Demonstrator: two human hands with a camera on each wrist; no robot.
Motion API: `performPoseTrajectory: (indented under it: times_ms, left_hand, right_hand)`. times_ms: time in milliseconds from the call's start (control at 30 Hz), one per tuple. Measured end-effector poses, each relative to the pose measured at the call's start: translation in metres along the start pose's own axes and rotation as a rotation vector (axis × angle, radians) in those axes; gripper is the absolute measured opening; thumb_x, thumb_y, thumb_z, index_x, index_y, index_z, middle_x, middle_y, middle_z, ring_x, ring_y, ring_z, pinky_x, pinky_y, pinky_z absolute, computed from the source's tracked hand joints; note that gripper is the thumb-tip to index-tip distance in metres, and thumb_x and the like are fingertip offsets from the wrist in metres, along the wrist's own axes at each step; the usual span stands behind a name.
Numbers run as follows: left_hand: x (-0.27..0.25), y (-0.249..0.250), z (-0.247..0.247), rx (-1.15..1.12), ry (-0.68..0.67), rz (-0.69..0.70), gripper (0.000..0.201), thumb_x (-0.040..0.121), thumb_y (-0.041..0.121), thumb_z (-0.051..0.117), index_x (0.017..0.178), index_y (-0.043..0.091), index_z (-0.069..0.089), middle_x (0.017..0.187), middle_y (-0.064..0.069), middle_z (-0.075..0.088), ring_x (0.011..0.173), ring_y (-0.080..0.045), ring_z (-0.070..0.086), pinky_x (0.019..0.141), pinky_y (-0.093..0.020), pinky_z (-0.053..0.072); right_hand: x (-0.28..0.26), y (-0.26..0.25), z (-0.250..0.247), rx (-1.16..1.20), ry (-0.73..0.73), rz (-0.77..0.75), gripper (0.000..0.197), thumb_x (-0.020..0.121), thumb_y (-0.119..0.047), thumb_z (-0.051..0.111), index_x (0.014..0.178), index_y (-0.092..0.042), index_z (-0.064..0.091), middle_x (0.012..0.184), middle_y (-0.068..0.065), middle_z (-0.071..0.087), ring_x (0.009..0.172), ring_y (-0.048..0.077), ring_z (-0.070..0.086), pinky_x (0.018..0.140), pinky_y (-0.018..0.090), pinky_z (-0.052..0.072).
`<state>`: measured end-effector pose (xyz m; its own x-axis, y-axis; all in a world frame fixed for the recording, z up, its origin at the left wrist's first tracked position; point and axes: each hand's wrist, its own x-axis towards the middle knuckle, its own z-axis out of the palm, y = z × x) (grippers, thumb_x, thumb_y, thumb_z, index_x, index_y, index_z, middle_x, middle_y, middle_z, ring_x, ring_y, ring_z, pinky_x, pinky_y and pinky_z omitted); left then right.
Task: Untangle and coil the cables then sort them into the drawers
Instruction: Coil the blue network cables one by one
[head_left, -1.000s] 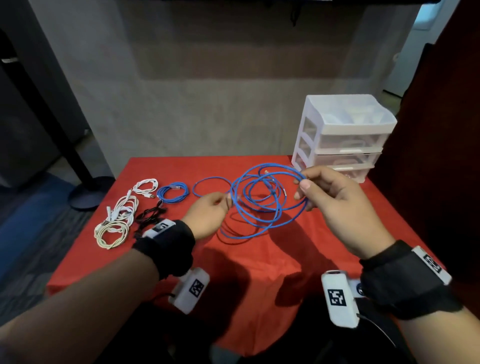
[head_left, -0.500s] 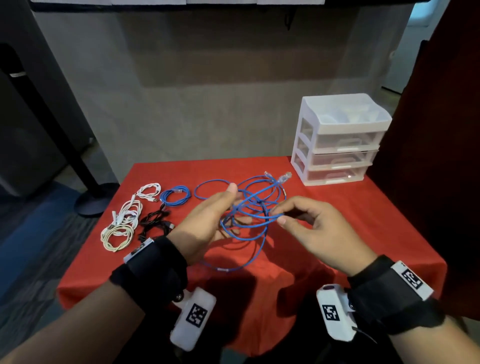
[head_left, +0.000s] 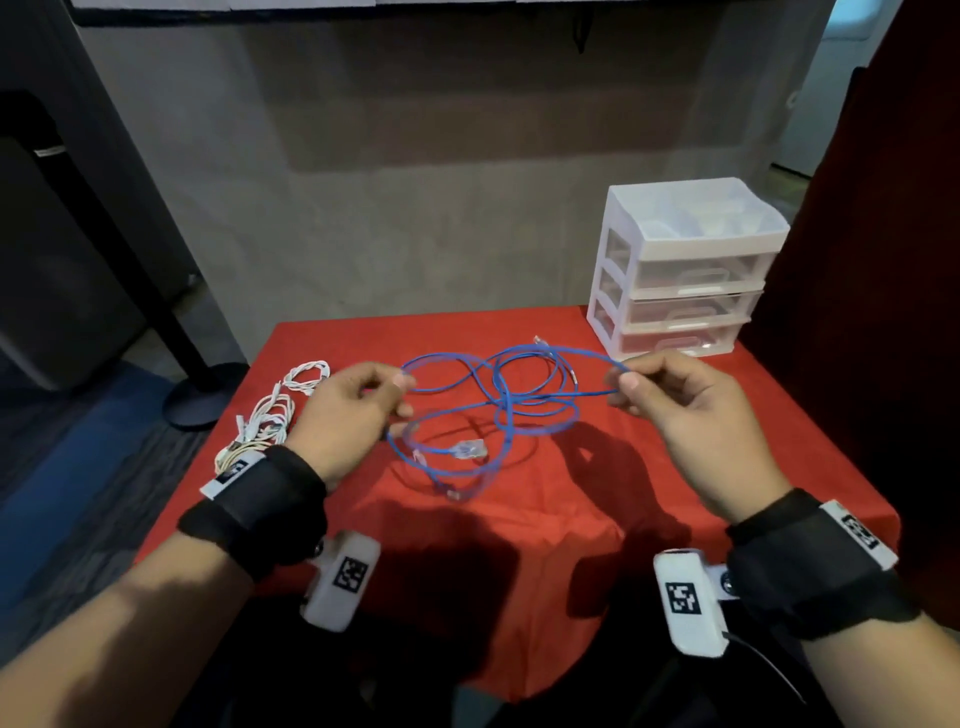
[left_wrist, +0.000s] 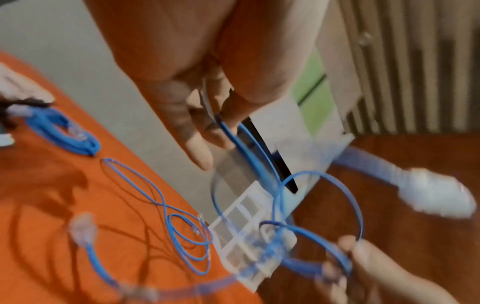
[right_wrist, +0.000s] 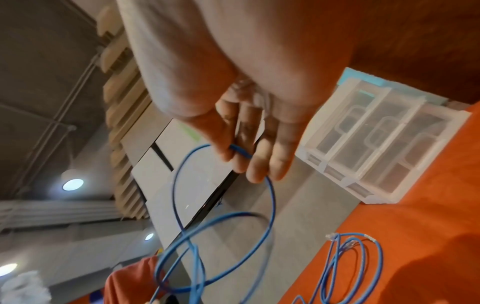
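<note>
**rig_op:** Here's what I'm looking at. My left hand (head_left: 349, 415) is up over the red tablecloth (head_left: 649, 467) on the left, pinching one end loop of the blue cable (head_left: 511, 410) between thumb and fingers. My right hand (head_left: 691, 410) is off to the right, well apart from the left, pinching the opposite loop at its fingertips (head_left: 628, 383). So the hands are spread, each clamped on the same cable.

**cablewrangler:** Is the cable actually untangled?

**rig_op:** Nope. It hangs between the hands in several crossing loops, with a knotty crossing around the middle. The lower loops droop toward the cloth and a clear plug (head_left: 470, 448) dangles there. Can't tell if it touches the cloth. The left wrist view is pretty blurry, but it shows the cable running out from under the left thumb (left_wrist: 200, 148).

**cablewrangler:** Where are the drawers?

**rig_op:** The white drawer unit (head_left: 685, 270) sits on the far right corner of the table, three clear drawers, all pushed in. In the right wrist view it's just beyond my right fingers (right_wrist: 270, 162).

**cablewrangler:** Other cables?

**rig_op:** White cables (head_left: 275, 410) lie on the left side of the cloth, partly hidden behind my left wrist. The left wrist view also shows a small coiled blue cable (left_wrist: 64, 133) lying on the cloth, plus a thin blue cable (left_wrist: 182, 232) lying in loose loops nearer the drawers.
</note>
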<state>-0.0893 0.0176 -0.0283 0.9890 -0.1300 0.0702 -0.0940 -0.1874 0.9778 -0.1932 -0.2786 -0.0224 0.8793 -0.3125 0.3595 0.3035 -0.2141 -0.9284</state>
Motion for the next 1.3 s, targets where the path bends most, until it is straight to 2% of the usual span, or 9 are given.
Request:
performPoseTrajectory:
  times_ms: [133,233,667,767,900,1000,1100,1233,1300]
  left_hand:
    - [0.016,0.001,-0.019,-0.318,0.213,-0.155,0.015,0.104,0.011,0.049,0.092,0.015,0.057,0.069,0.001,0.056,0.048,-0.005,0.049,0.049,-0.025,0.058]
    - [0.028,0.003,-0.036,-0.359,0.312,-0.207,0.023,0.097,0.009,0.044,0.077,0.019,0.049,0.057,0.005,0.041,0.036,-0.003,0.031,0.033,-0.015,0.024]
    - [0.041,-0.003,-0.047,-0.653,0.474,-0.253,0.018,0.1,0.013,0.037,0.087,0.021,0.047,0.064,0.008,0.043,0.038,-0.004,0.026,0.035,-0.017,0.022]
    - [0.036,0.0,-0.044,-0.743,0.33,-0.252,0.018,0.101,0.014,0.04,0.086,0.021,0.047,0.062,0.009,0.039,0.039,-0.005,0.021,0.033,-0.017,0.018]
    - [0.016,0.023,-0.023,-0.572,0.116,-0.137,0.014,0.102,0.017,0.045,0.091,0.021,0.052,0.058,0.009,0.028,0.042,-0.004,0.016,0.035,-0.019,0.01]
    - [-0.005,0.051,-0.002,-0.386,-0.027,-0.006,0.009,0.104,0.017,0.046,0.099,0.019,0.054,0.057,0.008,0.027,0.044,-0.005,0.015,0.04,-0.02,0.008]
    - [-0.021,0.077,0.015,-0.27,-0.191,0.094,0.012,0.106,0.018,0.045,0.102,0.016,0.056,0.055,0.008,0.027,0.044,-0.006,0.014,0.041,-0.019,0.008]
    - [-0.026,0.095,0.018,-0.165,-0.278,0.223,0.016,0.104,0.018,0.049,0.108,0.01,0.062,0.056,0.008,0.027,0.046,-0.007,0.017,0.041,-0.019,0.013]
    - [-0.022,0.093,0.01,-0.089,-0.248,0.285,0.018,0.104,0.018,0.052,0.11,0.008,0.065,0.055,0.013,0.036,0.045,-0.005,0.024,0.041,-0.019,0.02]
  right_hand:
    - [0.015,0.017,-0.015,-0.086,0.176,0.151,0.017,0.098,-0.007,0.061,0.081,-0.009,0.065,0.066,0.006,0.06,0.047,0.015,0.055,0.057,0.033,0.049]
    - [0.027,0.026,-0.031,-0.12,0.295,0.231,0.014,0.093,-0.007,0.06,0.087,0.005,0.062,0.064,0.006,0.051,0.036,0.01,0.045,0.051,0.031,0.041]
    - [0.03,0.04,-0.035,-0.18,0.264,0.182,0.014,0.093,-0.016,0.067,0.08,-0.018,0.068,0.063,-0.005,0.052,0.056,0.009,0.04,0.054,0.027,0.032]
    - [0.028,0.045,-0.032,-0.226,0.204,0.146,0.013,0.096,-0.018,0.067,0.083,-0.018,0.069,0.073,0.008,0.053,0.061,0.012,0.042,0.055,0.028,0.031]
    - [0.018,0.055,-0.019,-0.489,-0.185,0.164,0.006,0.096,-0.025,0.069,0.091,-0.023,0.072,0.08,0.003,0.065,0.074,0.021,0.058,0.071,0.035,0.044]
    - [0.01,0.044,-0.004,-0.738,-0.207,0.004,0.041,0.089,-0.042,0.072,0.127,-0.028,0.064,0.113,0.001,0.064,0.107,0.022,0.063,0.099,0.04,0.05]
    - [0.009,0.016,0.025,-0.503,-0.256,-0.099,0.063,0.09,-0.036,0.075,0.145,-0.037,0.044,0.124,-0.02,0.057,0.103,-0.002,0.06,0.086,0.014,0.048]
    - [0.024,0.001,0.046,-0.464,-0.284,-0.077,0.014,0.1,-0.028,0.063,0.103,-0.019,0.073,0.084,0.002,0.071,0.063,0.013,0.061,0.072,0.036,0.052]
    - [0.032,-0.003,0.044,-0.387,-0.247,-0.044,0.023,0.102,-0.022,0.057,0.085,-0.012,0.069,0.076,0.007,0.071,0.055,0.013,0.058,0.063,0.033,0.049]
